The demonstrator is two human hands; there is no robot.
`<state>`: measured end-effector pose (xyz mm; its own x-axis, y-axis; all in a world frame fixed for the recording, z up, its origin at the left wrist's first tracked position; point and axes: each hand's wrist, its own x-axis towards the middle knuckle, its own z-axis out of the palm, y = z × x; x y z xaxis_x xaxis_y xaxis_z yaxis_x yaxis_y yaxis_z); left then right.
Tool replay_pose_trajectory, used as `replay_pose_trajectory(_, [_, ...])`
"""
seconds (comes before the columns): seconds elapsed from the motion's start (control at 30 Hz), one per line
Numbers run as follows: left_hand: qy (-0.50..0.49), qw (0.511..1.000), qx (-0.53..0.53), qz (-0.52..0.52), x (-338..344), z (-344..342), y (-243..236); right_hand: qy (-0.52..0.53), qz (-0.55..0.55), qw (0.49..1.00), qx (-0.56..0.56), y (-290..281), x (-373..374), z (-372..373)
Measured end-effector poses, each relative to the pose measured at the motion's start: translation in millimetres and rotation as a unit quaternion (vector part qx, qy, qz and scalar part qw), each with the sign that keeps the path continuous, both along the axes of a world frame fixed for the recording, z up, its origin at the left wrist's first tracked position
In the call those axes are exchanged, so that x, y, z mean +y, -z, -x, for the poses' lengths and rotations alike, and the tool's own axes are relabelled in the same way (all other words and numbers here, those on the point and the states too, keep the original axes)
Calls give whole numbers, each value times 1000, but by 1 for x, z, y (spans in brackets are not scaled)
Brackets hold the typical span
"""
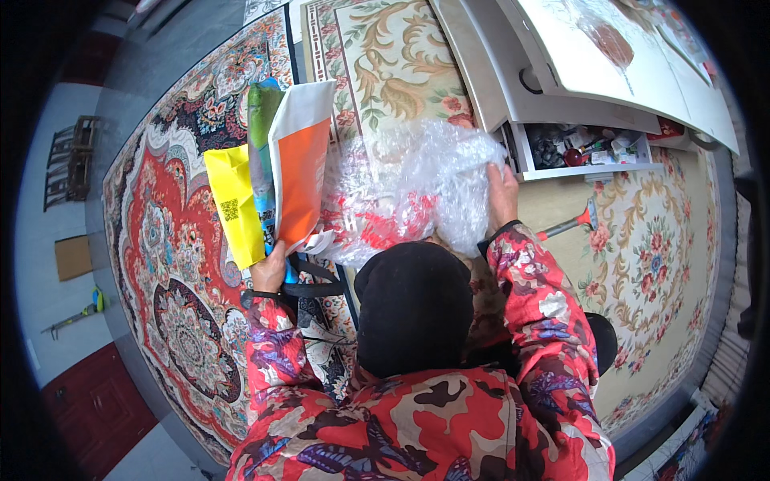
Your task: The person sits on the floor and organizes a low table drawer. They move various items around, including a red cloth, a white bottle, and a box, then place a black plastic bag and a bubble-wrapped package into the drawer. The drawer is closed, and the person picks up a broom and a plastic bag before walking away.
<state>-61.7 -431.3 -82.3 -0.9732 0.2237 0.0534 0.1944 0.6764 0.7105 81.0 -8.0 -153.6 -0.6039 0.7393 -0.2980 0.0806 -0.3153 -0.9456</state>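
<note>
My left hand [269,270] is closed round the lower ends of several flat plastic bags held side by side. Among them are a yellow bag [233,196], a blue and green one [263,136] and an orange and white one [300,164]. My right hand [503,197] grips the right edge of a crumpled clear plastic sheet [449,172], which looks like bubble wrap. A clear plastic piece with red print [377,220] spreads between my hands. Whether it is part of the same sheet I cannot tell. My black cap hides the near part of it.
An open drawer [589,164] full of small items juts out beside my right hand, under a white top [626,56]. A red-ended scraper-like tool [571,223] lies on the beige floral carpet [654,272]. On the left spreads a red patterned rug [160,240].
</note>
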Motion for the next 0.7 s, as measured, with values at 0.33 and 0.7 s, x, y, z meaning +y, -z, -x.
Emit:
replay_pose_trajectory(0.33, [112,988,-87,-65,97,-40,91,-30,-175,983,-42,-50,2,17])
replay_pose_trajectory(0.7, [199,972,-44,118,193,-34,130,-111,103,970,192,-179,3,19])
